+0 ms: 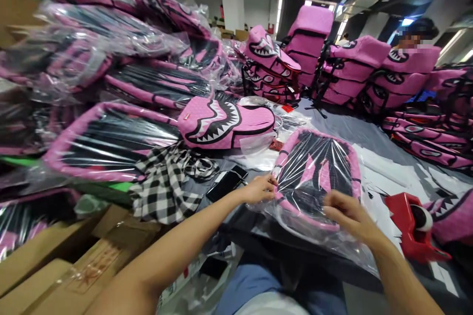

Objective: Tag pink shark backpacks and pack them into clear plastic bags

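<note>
Wrapping stage at a crowded work table. The pink backpack, black straps uppermost, lies flat at the table's near edge inside a clear plastic bag, whose slack runs toward the wearer. The left hand rests at the bag's left side, fingers curled against the film; the right hand, blurred, is bent over the near right corner. Whether either pinches the film cannot be told. The step in hand appears to be smoothing or drawing in the cover; the next move would call for 2 hands gathering the slack evenly, without catching the straps. Right of the bag stands a red tape dispenser; to the left lie a phone and 1 unwrapped backpack.
</note>
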A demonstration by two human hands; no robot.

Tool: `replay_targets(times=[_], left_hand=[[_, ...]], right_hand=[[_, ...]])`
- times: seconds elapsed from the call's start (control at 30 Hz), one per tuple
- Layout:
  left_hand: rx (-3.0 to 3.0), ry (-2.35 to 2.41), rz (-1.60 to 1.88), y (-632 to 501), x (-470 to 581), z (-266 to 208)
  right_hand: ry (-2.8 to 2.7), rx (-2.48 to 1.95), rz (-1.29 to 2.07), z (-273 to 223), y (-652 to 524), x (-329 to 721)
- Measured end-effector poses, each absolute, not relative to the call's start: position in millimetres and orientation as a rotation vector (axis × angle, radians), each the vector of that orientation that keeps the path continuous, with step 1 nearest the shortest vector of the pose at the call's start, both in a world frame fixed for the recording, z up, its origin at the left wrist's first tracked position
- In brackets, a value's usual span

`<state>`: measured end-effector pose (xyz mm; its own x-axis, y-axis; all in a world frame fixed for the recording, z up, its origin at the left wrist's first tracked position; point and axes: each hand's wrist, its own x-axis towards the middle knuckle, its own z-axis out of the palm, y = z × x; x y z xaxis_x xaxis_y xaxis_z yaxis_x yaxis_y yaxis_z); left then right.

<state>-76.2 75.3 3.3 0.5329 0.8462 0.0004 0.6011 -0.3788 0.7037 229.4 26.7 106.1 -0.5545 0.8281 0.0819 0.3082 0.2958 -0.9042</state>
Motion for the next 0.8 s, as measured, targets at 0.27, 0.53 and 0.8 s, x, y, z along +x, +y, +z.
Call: replay_targets(times=[0.27, 0.53, 0.8], left_hand=[[2.13, 1.18, 0.513, 72.5, -73.9, -3.4], [2.09, 1.141, 0.572, 73.8, -75.1, -6.5], [1.871, 1.226, 0.663, 74.8, -73.5, 2.5]], right_hand=[[-2.813, -1.312, 0.917, 55.9, 110.1, 142.1], [-2.616, -1.514, 0.506, 60.4, 70.2, 161.1], [-2.798, -1.605, 0.468, 43.8, 59.1, 122.7]])
